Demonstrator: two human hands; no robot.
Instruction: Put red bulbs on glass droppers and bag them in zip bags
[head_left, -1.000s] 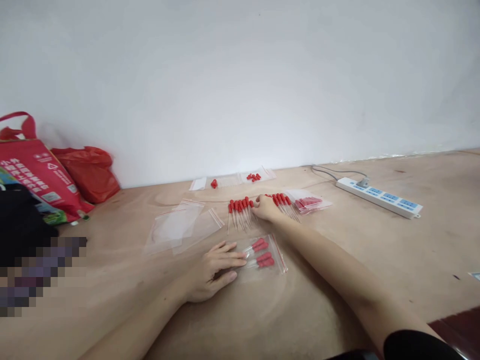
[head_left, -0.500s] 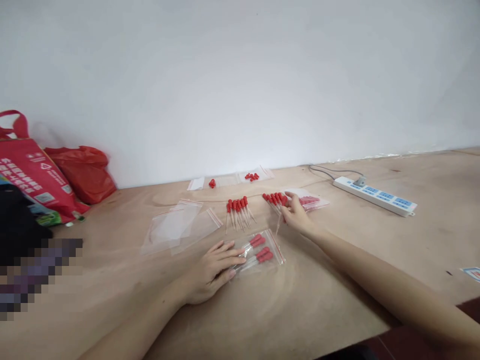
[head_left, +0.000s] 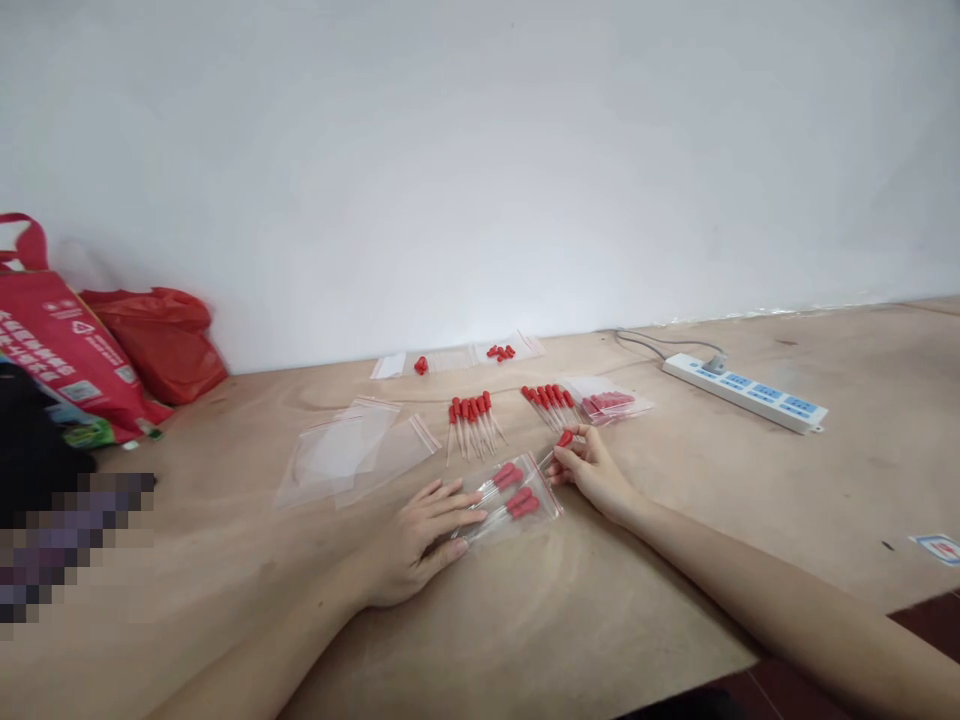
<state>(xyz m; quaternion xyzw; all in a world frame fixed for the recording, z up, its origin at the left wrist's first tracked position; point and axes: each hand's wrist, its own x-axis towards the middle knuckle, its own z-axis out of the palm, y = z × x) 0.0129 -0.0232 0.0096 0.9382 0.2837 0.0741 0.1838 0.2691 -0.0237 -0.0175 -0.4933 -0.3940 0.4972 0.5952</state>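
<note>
My left hand (head_left: pixel 431 535) lies with its fingers spread over the left end of a clear zip bag (head_left: pixel 491 535). Several glass droppers with red rubber bulbs (head_left: pixel 523 500) show inside that bag. Pinched in my right hand (head_left: pixel 592 470) is a dropper (head_left: pixel 564 438), its red bulb at the fingertips and its thin tube pointing down and left, by the bag's right edge. Beyond the hands, droppers lie in two fanned groups, a left group (head_left: pixel 472 415) and a right group (head_left: pixel 549 398).
Flat clear bags (head_left: pixel 352 450) lie on the left. A bag with red bulbs (head_left: pixel 611 402) sits beyond my right hand. Small red pieces (head_left: pixel 501 353) lie near the wall. A power strip (head_left: pixel 742 392) is at the right; red bags (head_left: pixel 157 345) stand far left.
My right hand has drawn back from the right dropper group toward the zip bag, bringing one dropper along. My left hand stays on the bag.
</note>
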